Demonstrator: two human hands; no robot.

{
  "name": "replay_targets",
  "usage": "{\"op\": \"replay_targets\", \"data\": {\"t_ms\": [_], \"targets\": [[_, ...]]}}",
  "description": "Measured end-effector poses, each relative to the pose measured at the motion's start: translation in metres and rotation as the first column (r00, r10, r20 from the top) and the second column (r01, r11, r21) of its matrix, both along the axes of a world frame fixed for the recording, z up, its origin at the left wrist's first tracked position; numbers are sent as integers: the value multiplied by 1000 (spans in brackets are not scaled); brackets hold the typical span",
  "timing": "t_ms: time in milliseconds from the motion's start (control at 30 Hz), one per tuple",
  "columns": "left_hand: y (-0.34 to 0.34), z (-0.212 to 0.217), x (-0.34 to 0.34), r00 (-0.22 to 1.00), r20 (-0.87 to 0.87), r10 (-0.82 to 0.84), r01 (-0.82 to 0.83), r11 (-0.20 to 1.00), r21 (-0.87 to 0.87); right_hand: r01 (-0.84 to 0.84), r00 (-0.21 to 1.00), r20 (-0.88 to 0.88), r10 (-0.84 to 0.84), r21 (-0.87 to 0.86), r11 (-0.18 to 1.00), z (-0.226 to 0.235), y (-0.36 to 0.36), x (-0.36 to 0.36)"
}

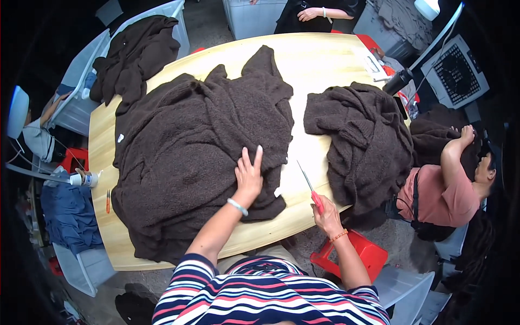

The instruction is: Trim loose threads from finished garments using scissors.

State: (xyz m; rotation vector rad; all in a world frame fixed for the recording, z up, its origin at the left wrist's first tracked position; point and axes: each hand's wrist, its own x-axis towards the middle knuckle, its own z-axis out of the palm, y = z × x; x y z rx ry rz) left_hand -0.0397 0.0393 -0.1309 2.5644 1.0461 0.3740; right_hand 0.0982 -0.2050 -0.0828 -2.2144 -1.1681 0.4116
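Note:
A large heap of dark brown knitted garments spreads over the left and middle of the table. My left hand rests on its near right part, palm down, with the fingers stretched out and apart. To the right of the heap, over the near table edge, my right hand is closed round a red-handled pointed metal tool. Its long thin tip points away from me; whether it has one blade or two closed ones cannot be made out. Beyond that hand, a second dark brown knitted pile lies at the right.
The pale wooden table curves around the work. A small orange tool lies at its left edge. Grey bins with dark cloth and blue cloth flank it. A red stool is below right. A co-worker handles dark cloth at the right.

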Motion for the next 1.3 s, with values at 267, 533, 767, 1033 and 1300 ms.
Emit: {"op": "replay_targets", "data": {"t_ms": [267, 533, 767, 1033, 1300], "targets": [[64, 101, -45, 909, 405, -96, 171, 973, -155, 84, 993, -77, -85, -10, 996, 2, -26, 20], [84, 252, -286, 861, 456, 227, -97, 952, -290, -147, 989, -11, 148, 81, 986, 60, 53, 12], [48, 179, -344, 903, -115, 414, -364, 879, 307, -428, 904, 28, 427, 56, 902, 82, 106, -30], [63, 109, -165, 989, 133, -73, 57, 991, 119, -591, 806, -71, 587, -119, 798, 109, 147, -75], [108, 59, -168, 978, -56, -200, 208, 951, 230, -551, 817, -72, 573, -394, 736, 148, 150, -87]]}}
